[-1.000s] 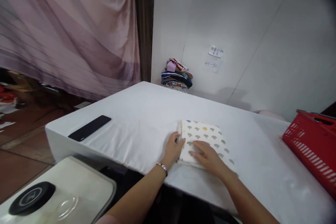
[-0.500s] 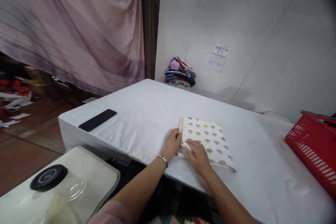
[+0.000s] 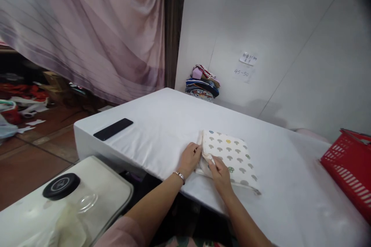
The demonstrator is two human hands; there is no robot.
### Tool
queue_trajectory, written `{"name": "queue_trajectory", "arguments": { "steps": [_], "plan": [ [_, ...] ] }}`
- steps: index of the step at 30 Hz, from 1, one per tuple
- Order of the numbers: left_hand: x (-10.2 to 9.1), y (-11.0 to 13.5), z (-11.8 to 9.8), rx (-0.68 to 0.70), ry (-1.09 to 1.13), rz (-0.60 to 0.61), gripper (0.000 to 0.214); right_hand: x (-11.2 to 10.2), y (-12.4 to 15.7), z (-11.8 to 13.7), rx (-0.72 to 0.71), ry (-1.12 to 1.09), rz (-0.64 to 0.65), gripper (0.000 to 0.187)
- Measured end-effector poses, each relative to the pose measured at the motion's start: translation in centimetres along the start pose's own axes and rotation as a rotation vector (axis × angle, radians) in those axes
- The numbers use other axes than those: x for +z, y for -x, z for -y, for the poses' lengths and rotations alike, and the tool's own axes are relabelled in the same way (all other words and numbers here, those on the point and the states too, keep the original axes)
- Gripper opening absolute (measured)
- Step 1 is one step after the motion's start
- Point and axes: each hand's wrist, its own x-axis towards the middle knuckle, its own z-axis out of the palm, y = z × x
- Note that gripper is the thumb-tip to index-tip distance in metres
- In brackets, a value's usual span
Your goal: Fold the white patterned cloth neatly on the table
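Observation:
A white cloth printed with small mushrooms (image 3: 232, 150) lies folded into a flat, layered square on the white-covered table (image 3: 150, 115). My left hand (image 3: 190, 158), with a bracelet at its wrist, is closed at the cloth's left edge, the fingertips gripping the layers there. At the near left corner my right hand (image 3: 220, 173) pinches the top layer between thumb and fingers and lifts it a little. Under the lifted fold, some of the inner layers show. Part of the left edge is hidden behind my fingers.
A black phone (image 3: 113, 129) lies at the table's left end. A red plastic basket (image 3: 348, 170) stands at the right edge. Folded cloths (image 3: 203, 83) are stacked by the wall. A cream surface with a round black lid (image 3: 61, 186) is at lower left.
My right hand has gone from lying flatter on the cloth to pinching its near left corner and raising the top layer. My left hand stays at the left edge. The view has shifted slightly.

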Motion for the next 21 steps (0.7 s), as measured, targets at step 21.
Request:
{"name": "queue_trajectory", "arguments": {
  "steps": [21],
  "plan": [
    [0.8,-2.6,0.9,-0.374,-0.017,0.188,0.009,0.8,1.3,0.0,-0.44,0.509,0.101,0.029]
  ]
}}
